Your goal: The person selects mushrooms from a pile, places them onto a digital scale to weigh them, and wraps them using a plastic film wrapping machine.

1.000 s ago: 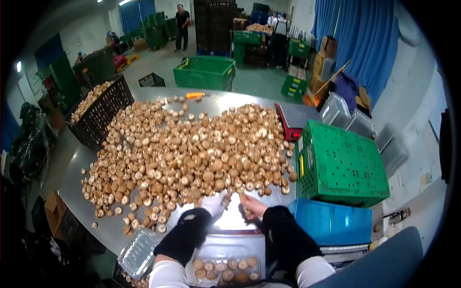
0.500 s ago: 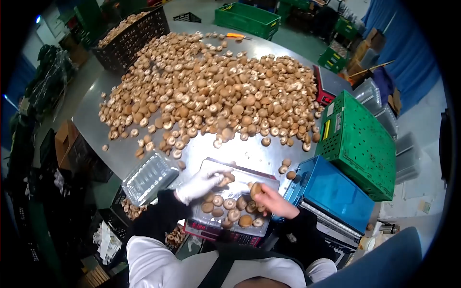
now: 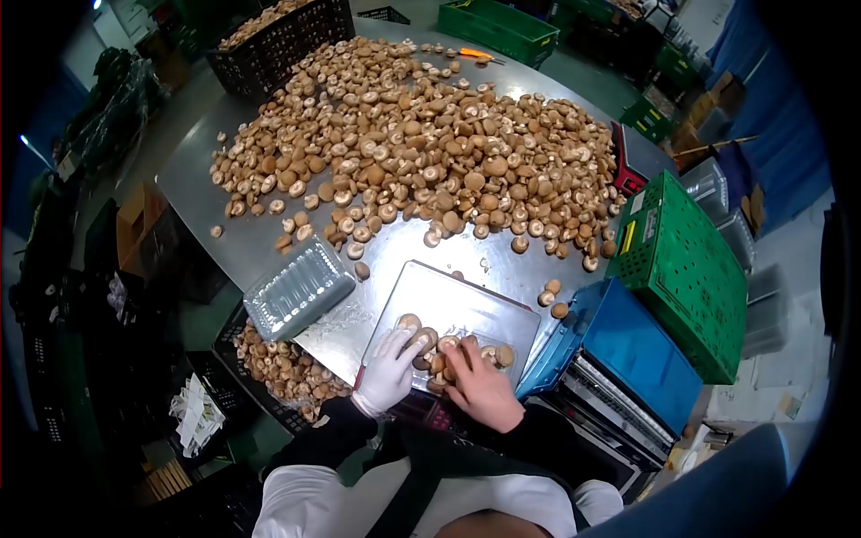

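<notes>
Brown shiitake mushrooms (image 3: 432,360) are bunched at the near side of a metal-topped weighing scale (image 3: 466,303). My left hand (image 3: 389,369), in a white glove, rests against the left of this bunch with its fingers stretched over the mushrooms. From the right, my bare right hand (image 3: 484,391) reaches in, fingers apart and fingertips touching the mushrooms. Both hands partly hide the bunch and the scale's front edge. Whether a clear tray lies under these mushrooms, I cannot tell. To the left sits a clear plastic tray (image 3: 300,289).
A large mushroom pile (image 3: 430,152) covers the back of the steel table (image 3: 202,170). A blue box-like machine (image 3: 641,350) and a green crate (image 3: 686,278) stand at right. A black crate (image 3: 287,45) and an orange-handled tool (image 3: 477,54) are at the back.
Both hands have come down onto the mushrooms on the scale and nearer each other. The mushroom raised in my right hand is no longer held up. The view has shifted slightly.
</notes>
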The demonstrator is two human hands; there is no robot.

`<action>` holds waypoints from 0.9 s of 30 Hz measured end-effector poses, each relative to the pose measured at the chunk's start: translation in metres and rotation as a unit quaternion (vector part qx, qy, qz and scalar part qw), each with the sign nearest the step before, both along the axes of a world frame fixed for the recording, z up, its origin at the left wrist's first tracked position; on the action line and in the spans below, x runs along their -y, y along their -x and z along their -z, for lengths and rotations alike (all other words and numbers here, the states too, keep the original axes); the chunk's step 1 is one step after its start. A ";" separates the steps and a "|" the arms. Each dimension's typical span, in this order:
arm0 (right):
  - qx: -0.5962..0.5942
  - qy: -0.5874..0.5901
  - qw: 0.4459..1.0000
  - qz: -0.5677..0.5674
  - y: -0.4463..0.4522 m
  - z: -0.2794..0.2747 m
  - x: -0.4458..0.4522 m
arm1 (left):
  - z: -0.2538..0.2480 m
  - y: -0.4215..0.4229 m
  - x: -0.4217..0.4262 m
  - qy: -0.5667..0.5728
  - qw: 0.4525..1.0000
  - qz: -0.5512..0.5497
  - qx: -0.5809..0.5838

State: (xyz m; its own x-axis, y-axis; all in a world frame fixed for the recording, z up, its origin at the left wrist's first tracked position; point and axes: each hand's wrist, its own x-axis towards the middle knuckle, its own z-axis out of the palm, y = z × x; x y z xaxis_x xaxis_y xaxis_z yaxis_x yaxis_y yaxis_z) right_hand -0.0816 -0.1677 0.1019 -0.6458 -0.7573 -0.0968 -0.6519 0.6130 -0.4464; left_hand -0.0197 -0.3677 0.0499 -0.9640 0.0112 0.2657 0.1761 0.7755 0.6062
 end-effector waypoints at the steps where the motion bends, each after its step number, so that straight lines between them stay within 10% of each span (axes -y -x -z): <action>1: 0.001 -0.002 1.000 -0.003 0.001 -0.001 -0.006 | 0.002 -0.004 0.000 -0.005 1.000 -0.010 -0.015; 7: 0.186 0.187 0.955 0.134 0.007 0.022 -0.050 | -0.014 -0.013 -0.013 0.015 1.000 0.001 -0.027; 11: 0.666 0.452 0.515 0.295 0.011 0.020 -0.064 | -0.020 -0.002 -0.021 0.087 0.995 0.047 -0.004; 14: 0.685 0.479 0.464 0.292 0.010 0.019 -0.067 | -0.004 0.002 -0.018 0.116 0.991 0.064 -0.025; 21: 0.341 0.408 0.806 0.258 -0.013 0.044 -0.045 | 0.002 -0.025 -0.003 0.010 0.999 0.017 -0.035; 27: 0.268 0.375 0.864 0.203 -0.008 0.052 -0.033 | 0.019 -0.040 -0.004 0.080 0.995 -0.007 -0.050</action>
